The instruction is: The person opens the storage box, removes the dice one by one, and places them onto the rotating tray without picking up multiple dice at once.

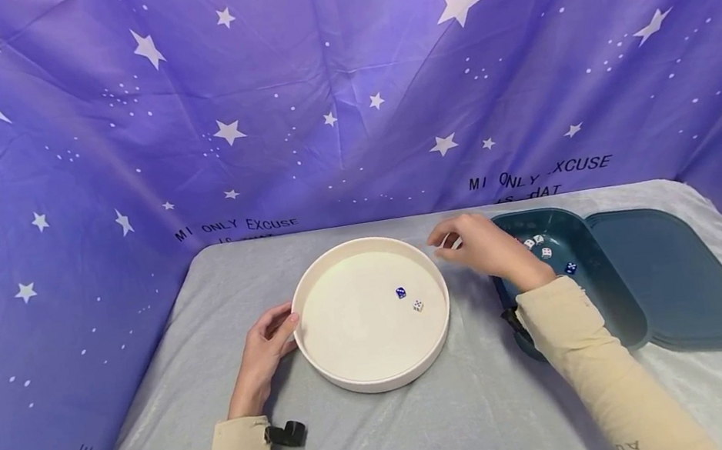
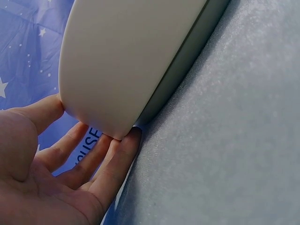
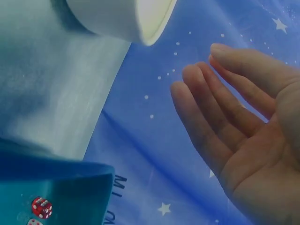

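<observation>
A round cream tray [image 1: 359, 350] stands on the cloth-covered table, with a blue die [image 1: 401, 293] and a white die [image 1: 418, 306] inside it, right of its middle. My left hand [image 1: 270, 347] holds the tray's left side; the left wrist view shows the thumb at the rim and the fingertips low on the wall [image 2: 117, 70]. Between the tray and a dark teal box [image 1: 606, 297], my right hand [image 1: 479, 242] hovers with nothing in it, fingers loosely bent and spread [image 3: 248, 126]. White dice [image 1: 546, 252] and a blue die [image 1: 571, 268] lie in the box.
A flat teal lid [image 1: 684, 278] lies against the box's right side. In the right wrist view, a red die [image 3: 41, 207] shows in the box. Purple starry fabric [image 1: 327, 90] hangs behind and beside the grey table cloth [image 1: 393, 438].
</observation>
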Demonstrator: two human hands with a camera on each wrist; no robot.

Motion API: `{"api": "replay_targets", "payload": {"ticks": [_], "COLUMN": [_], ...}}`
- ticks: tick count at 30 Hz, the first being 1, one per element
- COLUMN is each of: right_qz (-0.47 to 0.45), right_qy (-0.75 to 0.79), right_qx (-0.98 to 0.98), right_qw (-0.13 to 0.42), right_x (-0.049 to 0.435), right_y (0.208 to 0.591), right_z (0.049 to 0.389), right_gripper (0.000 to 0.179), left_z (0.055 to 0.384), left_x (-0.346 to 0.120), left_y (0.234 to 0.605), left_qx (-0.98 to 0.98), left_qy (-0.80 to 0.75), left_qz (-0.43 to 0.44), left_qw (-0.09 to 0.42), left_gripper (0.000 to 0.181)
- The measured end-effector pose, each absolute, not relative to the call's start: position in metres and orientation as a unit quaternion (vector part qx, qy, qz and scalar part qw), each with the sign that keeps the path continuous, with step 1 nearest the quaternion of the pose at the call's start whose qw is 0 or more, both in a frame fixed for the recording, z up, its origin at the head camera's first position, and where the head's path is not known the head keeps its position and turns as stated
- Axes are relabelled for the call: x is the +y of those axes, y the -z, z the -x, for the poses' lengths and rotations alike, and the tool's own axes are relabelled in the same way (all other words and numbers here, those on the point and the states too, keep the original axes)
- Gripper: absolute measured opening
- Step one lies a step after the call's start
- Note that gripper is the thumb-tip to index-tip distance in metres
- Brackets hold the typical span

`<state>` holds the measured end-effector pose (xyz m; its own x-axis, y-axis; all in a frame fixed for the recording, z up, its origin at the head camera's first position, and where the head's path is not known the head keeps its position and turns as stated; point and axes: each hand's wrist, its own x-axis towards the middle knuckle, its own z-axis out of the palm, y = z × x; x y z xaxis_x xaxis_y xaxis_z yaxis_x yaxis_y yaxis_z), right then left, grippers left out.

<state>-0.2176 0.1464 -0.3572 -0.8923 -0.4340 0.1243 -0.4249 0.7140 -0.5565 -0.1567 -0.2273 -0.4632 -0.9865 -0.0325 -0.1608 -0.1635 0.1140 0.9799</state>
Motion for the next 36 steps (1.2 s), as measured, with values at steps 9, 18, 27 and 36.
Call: {"api": "replay_targets", "payload": {"ticks": [9, 18, 27, 36], "right_qz": [0.212, 0.205, 0.198, 0.171], "right_qy": [0.303, 0.299, 0.299, 0.306], "right_qx": [0.929, 0.932, 0.934, 0.937], "right_qw": [0.005, -0.003, -0.006, 0.004], "right_x": [0.167, 0.187, 0.204, 0.222], "right_y": [0.360, 0.363, 0.364, 0.367], "right_z": [0.217, 0.217, 0.216, 0.216], "right_gripper": [0.017, 0.018, 0.018, 0.019], "left_z": [0.158, 0.158, 0.158, 0.157], "left_x": [-0.227, -0.227, -0.228, -0.228], "left_y": [0.463, 0.464, 0.464, 0.463], "left_qx": [0.745, 0.746, 0.744, 0.743], "left_qy": [-0.662, -0.660, -0.663, -0.664], "left_qz": [0.069, 0.072, 0.069, 0.070], "left_qw": [0.047, 0.047, 0.047, 0.050], "left_gripper": [0.051, 0.049, 0.050, 0.051]}}
